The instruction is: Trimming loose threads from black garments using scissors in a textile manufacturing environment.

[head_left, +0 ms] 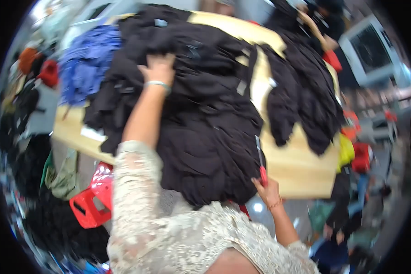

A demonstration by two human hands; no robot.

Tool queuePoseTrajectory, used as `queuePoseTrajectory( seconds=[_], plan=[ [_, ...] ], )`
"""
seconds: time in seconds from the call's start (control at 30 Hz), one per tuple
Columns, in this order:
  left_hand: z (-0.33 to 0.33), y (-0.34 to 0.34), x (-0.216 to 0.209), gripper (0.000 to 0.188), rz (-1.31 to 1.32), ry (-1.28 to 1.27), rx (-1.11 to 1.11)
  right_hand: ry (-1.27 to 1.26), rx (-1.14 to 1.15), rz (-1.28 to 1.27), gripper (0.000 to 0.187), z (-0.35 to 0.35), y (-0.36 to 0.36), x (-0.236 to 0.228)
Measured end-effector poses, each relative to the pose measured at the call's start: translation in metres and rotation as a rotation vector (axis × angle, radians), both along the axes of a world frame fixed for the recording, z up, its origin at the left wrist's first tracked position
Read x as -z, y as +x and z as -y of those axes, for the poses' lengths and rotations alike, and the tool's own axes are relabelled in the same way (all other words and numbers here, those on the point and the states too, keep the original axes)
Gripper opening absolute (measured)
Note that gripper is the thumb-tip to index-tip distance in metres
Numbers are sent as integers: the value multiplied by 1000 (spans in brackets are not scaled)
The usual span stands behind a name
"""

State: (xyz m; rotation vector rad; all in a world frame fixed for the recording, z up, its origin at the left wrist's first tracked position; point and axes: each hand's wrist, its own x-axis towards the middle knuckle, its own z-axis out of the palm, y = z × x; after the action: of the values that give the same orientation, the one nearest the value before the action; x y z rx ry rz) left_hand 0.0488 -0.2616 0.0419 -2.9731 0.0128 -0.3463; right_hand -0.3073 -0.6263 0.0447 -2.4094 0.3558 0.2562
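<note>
The left hand (159, 69), toward 11 o'clock, lies palm down with its thumb out from spread fingers, pressing on a broad pile of dark clothes (201, 109); it appears to grip nothing, though blur leaves it uncertain whether the fingertips pinch any cloth. A pale bracelet (157, 85) circles that wrist. The right hand (270, 192), between 4 and 5 o'clock, is closed around a red-handled tool (263, 176) whose slim, light blade points to about 12 o'clock, along the near right edge of the pile; blur hides whether it is a pair of scissors. The dark clothes fill the middle of a pale wooden table (301, 176), their lower folds hanging over its near edge at 6 o'clock, close to the person's cream lace top (182, 237). Small light tags show among the folds. A heap of blue cloth (89, 64) sits just beside the pile at 10 o'clock. More dark garments (313, 98) lie at 2 o'clock, apart from the pile, with bare wood between. Beyond them, between 1 and 2 o'clock, another person's arm (316, 29) reaches in. Off the table, a red plastic stool (96, 198) stands at 8 o'clock, near a black heap (61, 228), and something yellow (346, 150) shows at 3 o'clock.
</note>
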Motion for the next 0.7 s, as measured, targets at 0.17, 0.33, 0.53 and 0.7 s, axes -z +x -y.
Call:
queuePoseTrajectory(
  seconds=[0.17, 0.33, 0.53, 0.7],
  plan=[
    [45, -22, -23, 48, -140, -121, -37, 59, -158, 168, 66, -33, 16, 29],
    [72, -139, -20, 54, 164, -253, 217, -118, -248, 348, 65, -32, 45, 87],
    [79, -297, 39, 75, -305, -562, 438, 245, -245, 182, 12, 13, 85, 123],
    [87, -322, 74, 8, 87, -568, 254, 324, -300, -35, 25, 8, 80, 80]
  ],
)
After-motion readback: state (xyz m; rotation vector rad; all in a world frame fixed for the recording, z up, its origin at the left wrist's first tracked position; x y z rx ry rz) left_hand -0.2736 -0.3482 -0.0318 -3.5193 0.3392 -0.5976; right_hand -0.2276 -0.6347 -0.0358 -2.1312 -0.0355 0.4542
